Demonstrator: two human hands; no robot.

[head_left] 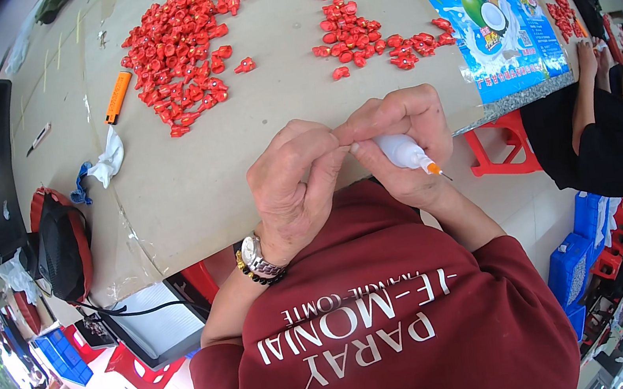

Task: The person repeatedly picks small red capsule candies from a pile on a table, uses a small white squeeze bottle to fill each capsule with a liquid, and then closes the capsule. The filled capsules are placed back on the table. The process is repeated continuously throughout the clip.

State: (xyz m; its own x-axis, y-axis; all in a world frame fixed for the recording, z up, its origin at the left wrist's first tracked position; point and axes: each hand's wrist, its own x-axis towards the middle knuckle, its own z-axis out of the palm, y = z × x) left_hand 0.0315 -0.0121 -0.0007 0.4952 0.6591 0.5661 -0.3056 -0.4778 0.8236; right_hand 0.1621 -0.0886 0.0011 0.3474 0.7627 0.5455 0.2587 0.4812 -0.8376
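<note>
1. Nearest, over the lap and just off the bench's near edge, the right hand (403, 138) is closed around a small white glue bottle (403, 151), whose orange nozzle and fine needle tip point down and to the right, away from the bench.
2. The left hand (296, 185) (watch and bead bracelet at the wrist) is curled shut, its fingertips pinched against the bottle's rear end; whether a small part sits in that pinch I cannot tell.
3. Judged from this grip, a squeeze could send glue onto the maroon shirt (393, 318) or the fingers, since the tip hangs over the lap rather than the cardboard-covered bench (198, 178).
4. Further in, mid-bench, lies a small group of red plastic parts (369, 35); a bigger heap (181, 57) lies toward the far left.
5. An orange utility knife (118, 97) and a white rag (108, 161) lie near the left edge.
6. At the right end, a blue printed sheet (494, 18), and another person's arm (592, 95) reaches the bench.
</note>
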